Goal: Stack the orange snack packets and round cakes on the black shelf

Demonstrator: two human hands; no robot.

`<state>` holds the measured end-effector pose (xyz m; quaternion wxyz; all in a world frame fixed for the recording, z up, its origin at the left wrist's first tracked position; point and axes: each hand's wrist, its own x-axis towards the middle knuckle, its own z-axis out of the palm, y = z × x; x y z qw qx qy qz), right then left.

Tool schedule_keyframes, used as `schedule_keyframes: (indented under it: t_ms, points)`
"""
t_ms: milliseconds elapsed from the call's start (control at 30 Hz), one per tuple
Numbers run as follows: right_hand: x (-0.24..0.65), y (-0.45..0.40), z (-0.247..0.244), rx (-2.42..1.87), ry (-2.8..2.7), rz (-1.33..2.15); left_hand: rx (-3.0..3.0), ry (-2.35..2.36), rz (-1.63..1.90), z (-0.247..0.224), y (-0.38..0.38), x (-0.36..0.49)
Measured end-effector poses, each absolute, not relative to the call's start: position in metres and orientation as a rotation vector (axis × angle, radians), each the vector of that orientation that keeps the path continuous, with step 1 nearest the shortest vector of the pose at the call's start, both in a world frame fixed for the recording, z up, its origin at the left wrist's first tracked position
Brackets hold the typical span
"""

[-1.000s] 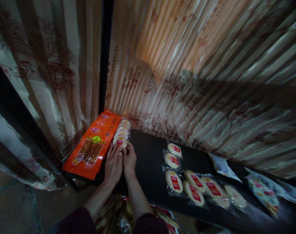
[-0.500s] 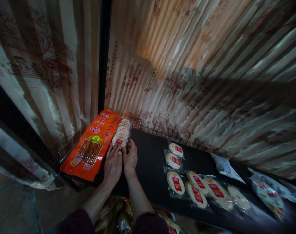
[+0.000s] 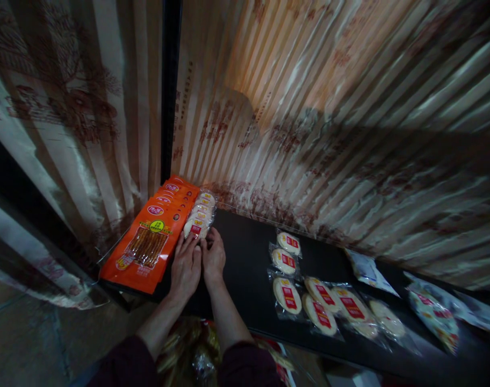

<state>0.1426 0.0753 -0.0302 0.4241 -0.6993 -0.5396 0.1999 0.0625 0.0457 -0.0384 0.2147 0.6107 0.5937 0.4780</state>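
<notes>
My left hand (image 3: 186, 269) and my right hand (image 3: 214, 255) are side by side at the near end of an overlapping row of clear-wrapped rice crackers (image 3: 204, 207). Between them they grip the nearest rice cracker packet (image 3: 195, 230), which has a red label. The left fingertips press its lower left edge, while the right fingers curl along its right side. The fingers cover part of the wrapper. Just left of the row lies a stack of orange snack packets (image 3: 148, 236), each overlapping the one behind, with brown sticks in a window.
On the black shelf (image 3: 240, 258), several more wrapped rice crackers (image 3: 287, 295) lie to the right. Beyond them are a white-and-blue bag (image 3: 368, 271) and a colourful bag (image 3: 432, 317). A dark upright post (image 3: 171, 91) and printed curtains (image 3: 269, 134) stand behind. Packaged goods (image 3: 202, 360) sit below.
The view has shifted slightly, so everything appears a little higher and further left. Both hands stay at the near end of the cracker row, with little visible change in their grip.
</notes>
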Motion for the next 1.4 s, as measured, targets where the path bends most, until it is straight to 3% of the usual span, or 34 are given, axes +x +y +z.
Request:
schedule_keyframes:
  t_ms: [500,867,1167,1400]
  points:
    - [0.185,-0.013,-0.019,-1.612,-1.317,0.435,1.963,1.629,1.379,-0.034,0.019,0.063]
    - [0.192,-0.089,-0.022,-1.54,-1.375,0.625,1.883,1.439,1.38,-0.035,-0.042,0.067]
    - [0.212,-0.136,-0.031,-1.638,-1.321,0.63,2.165,1.177,1.119,-0.024,-0.116,0.067]
    - [0.213,-0.181,-0.035,-1.67,-1.344,0.703,2.334,1.374,0.703,-0.037,-0.157,0.051]
